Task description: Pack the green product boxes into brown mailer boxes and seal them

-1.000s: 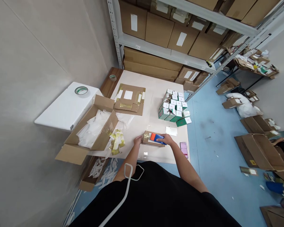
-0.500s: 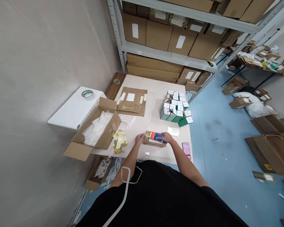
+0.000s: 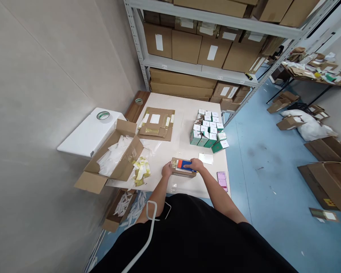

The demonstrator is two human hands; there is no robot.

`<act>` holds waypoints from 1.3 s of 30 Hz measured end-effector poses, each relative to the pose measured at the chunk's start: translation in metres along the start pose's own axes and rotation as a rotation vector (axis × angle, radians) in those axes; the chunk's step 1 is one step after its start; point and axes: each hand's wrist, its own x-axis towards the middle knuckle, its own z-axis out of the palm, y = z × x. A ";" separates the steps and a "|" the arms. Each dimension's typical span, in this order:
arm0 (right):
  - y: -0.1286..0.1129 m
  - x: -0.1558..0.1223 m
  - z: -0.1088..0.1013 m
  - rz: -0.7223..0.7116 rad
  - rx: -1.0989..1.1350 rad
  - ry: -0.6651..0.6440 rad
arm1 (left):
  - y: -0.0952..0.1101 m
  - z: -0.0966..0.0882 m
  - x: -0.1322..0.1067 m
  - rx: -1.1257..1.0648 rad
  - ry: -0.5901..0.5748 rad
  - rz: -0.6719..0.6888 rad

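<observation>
A small cardboard box (image 3: 184, 174) lies on the white table in front of me, with shiny tape on its left end. My left hand (image 3: 167, 170) grips that left end, fingers closed against it. Over the top of the box, my right hand (image 3: 195, 165) is wrapped round a blue-and-orange tape dispenser (image 3: 184, 164), whose orange end points left. A white paper slip (image 3: 205, 158) lies just beyond my right hand. Crumpled yellow-and-clear packaging (image 3: 142, 170) sits to the left of my left hand.
Green-and-white cartons (image 3: 207, 129) stand at the table's right; a phone (image 3: 222, 181) lies near the front right corner. An open carton of white packets (image 3: 113, 155) stands left, flattened cardboard (image 3: 156, 123) behind. Shelving (image 3: 199, 68) rises at the back.
The tape dispenser has shifted slightly left over the box with my right hand. My left hand stays at the box's left end. The whole view has tilted a little.
</observation>
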 end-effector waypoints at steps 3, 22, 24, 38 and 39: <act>0.004 -0.002 -0.008 0.034 -0.026 -0.014 | 0.000 -0.001 0.000 0.086 -0.015 0.001; 0.104 -0.045 -0.049 0.223 -0.102 -0.060 | -0.007 -0.001 0.011 0.247 -0.047 -0.012; 0.115 -0.052 -0.052 0.238 -0.091 -0.044 | -0.007 -0.001 0.011 0.253 -0.051 -0.009; 0.142 -0.067 -0.040 0.361 -0.015 -0.054 | -0.004 -0.005 0.016 0.260 -0.098 0.043; 0.142 -0.066 -0.039 0.366 -0.016 -0.057 | -0.002 -0.004 0.017 0.263 -0.101 0.035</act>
